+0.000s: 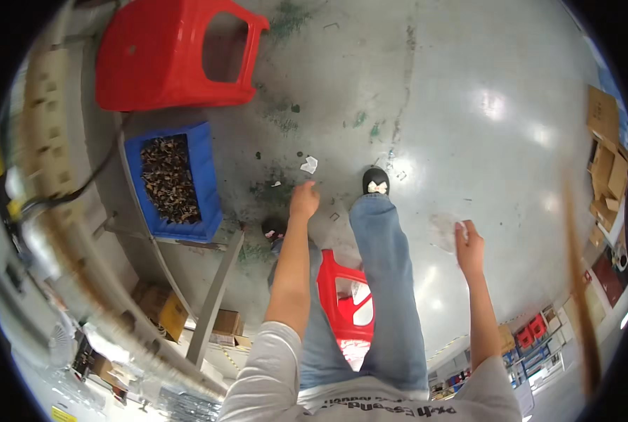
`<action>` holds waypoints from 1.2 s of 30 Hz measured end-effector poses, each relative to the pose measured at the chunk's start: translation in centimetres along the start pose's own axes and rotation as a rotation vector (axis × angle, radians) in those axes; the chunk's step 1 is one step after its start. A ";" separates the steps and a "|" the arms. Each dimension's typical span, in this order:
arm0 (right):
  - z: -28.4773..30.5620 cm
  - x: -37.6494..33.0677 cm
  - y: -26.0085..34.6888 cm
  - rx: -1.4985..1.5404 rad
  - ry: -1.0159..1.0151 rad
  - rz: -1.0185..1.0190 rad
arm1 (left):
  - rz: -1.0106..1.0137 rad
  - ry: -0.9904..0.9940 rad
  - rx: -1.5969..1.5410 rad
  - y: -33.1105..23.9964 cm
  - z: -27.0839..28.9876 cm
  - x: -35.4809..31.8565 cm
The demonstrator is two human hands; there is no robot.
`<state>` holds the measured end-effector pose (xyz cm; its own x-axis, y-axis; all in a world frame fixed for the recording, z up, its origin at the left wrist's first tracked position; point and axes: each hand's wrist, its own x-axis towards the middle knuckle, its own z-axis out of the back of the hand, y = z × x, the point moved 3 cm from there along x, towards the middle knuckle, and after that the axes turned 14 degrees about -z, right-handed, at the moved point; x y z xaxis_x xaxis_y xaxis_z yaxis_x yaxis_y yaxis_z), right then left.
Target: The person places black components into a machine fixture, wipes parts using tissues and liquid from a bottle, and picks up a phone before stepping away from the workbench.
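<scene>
My left hand (304, 201) reaches down over the floor, its fingers slightly bent and apart, with nothing visible in it. Just beyond its fingertips lies a small white scrap (309, 165), apart from the hand. Off to the right, my right hand (471, 247) is closed on a thin, see-through piece of plastic film (443, 232). The film hangs out to the left of the fingers, and its outline is faint against the grey floor.
A blue bin (209, 184) full of small brown and black pieces stands at left. Beyond it a red plastic stool (149, 60) lies tipped over; another red stool (329, 288) shows between my legs. A metal leg (219, 295) rises nearby. Cardboard boxes (604, 158) lie far right.
</scene>
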<state>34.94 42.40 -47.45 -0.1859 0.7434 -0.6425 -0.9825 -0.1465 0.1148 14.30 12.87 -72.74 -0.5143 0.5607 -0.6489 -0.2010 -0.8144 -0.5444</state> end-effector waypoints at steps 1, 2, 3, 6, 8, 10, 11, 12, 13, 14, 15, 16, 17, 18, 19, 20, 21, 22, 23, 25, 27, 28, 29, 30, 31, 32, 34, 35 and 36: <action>-1.2 1.7 -0.6 0.023 -0.028 -0.048 | -0.062 0.245 0.091 0.7 -1.8 1.9; -2.6 3.3 -1.3 0.045 -0.055 -0.096 | -0.046 0.244 0.093 2.0 -3.3 3.4; -5.0 4.3 -1.6 0.132 -0.100 -0.088 | 0.020 0.295 0.185 3.3 -4.6 4.5; -11.2 5.9 -0.7 0.249 -0.146 -0.083 | 0.101 0.339 0.302 5.4 -9.4 7.5; -14.6 6.3 0.8 0.357 -0.014 -0.177 | 0.125 0.319 0.334 6.3 -11.3 8.7; -17.6 7.0 2.3 0.471 0.087 -0.121 | 0.083 0.313 0.433 6.9 -12.4 9.7; -18.0 7.0 3.6 0.511 0.125 -0.121 | 0.091 0.317 0.435 7.9 -13.0 9.7; -18.2 7.0 5.2 0.554 0.163 -0.118 | 0.086 0.241 0.396 8.8 -13.1 9.9; -18.5 6.7 6.5 0.759 0.225 -0.203 | 0.076 0.169 0.351 9.2 -13.2 9.7; -18.5 6.4 7.2 0.963 0.278 -0.294 | 0.072 0.176 0.348 8.6 -12.9 9.2; -18.3 6.0 7.5 1.026 0.422 -0.395 | 0.001 0.042 0.135 7.7 -11.8 8.7; -17.3 5.0 8.7 1.027 0.425 -0.390 | -0.069 -0.097 -0.074 6.7 -10.2 7.9; -16.3 3.4 10.4 1.163 0.578 -0.446 | -0.065 -0.102 -0.077 5.3 -9.1 6.2; -15.3 1.6 12.3 1.292 0.742 -0.495 | -0.164 -0.222 -0.104 3.5 -7.5 4.2; -13.6 -0.2 14.0 1.351 0.773 -0.491 | -0.273 -0.348 -0.128 0.6 -5.3 2.1; -11.8 -1.8 15.5 1.344 0.793 -0.464 | -0.250 -0.337 -0.247 -2.5 -2.8 -0.6; -10.0 -4.3 18.0 1.417 0.872 -0.415 | -0.265 -0.401 -0.285 -4.2 -0.1 -3.6; -7.9 -7.0 20.7 1.483 0.959 -0.366 | -0.240 -0.480 -0.334 -5.9 1.7 -6.4; -5.5 -9.8 23.2 1.420 0.888 -0.369 | -0.210 -0.569 -0.408 -8.1 4.3 -9.7; -0.9 -14.9 26.2 1.328 0.832 -0.242 | -0.162 -0.574 -0.593 -10.9 6.4 -15.4; 2.0 -18.7 30.3 1.216 0.836 -0.148 | 0.000 -0.442 -0.613 -15.3 12.6 -21.7; 3.6 -21.5 32.2 1.216 0.850 -0.019 | 0.017 -0.526 -0.613 -16.9 15.3 -25.1; 5.3 -24.3 33.5 1.222 0.853 0.104 | -0.017 -0.596 -0.740 -18.8 17.6 -28.7; 6.4 -26.9 35.0 1.193 0.894 0.151 | -0.065 -0.657 -0.866 -20.0 19.8 -31.8; 7.0 -29.0 36.7 0.998 0.893 0.387 | -0.068 -0.705 -0.873 -20.4 21.2 -34.5; 7.3 -30.7 38.3 0.797 0.868 0.609 | -0.037 -0.685 -0.987 -20.6 22.2 -36.6; 6.9 -34.4 40.8 0.601 0.659 0.873 | 0.002 -0.744 -1.179 -20.7 24.7 -40.6; 5.7 -36.2 42.1 0.577 0.716 0.917 | 0.033 -0.878 -1.224 -19.9 25.7 -41.9; 4.3 -37.7 43.2 0.553 0.767 0.949 | 0.045 -1.050 -1.212 -19.1 27.2 -43.2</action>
<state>-0.53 10.87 -15.04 -0.9205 -0.0762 -0.3833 -0.3857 0.0188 0.9224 17.64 0.13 -19.86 -0.9217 -0.2218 -0.3183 0.3146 0.0528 -0.9478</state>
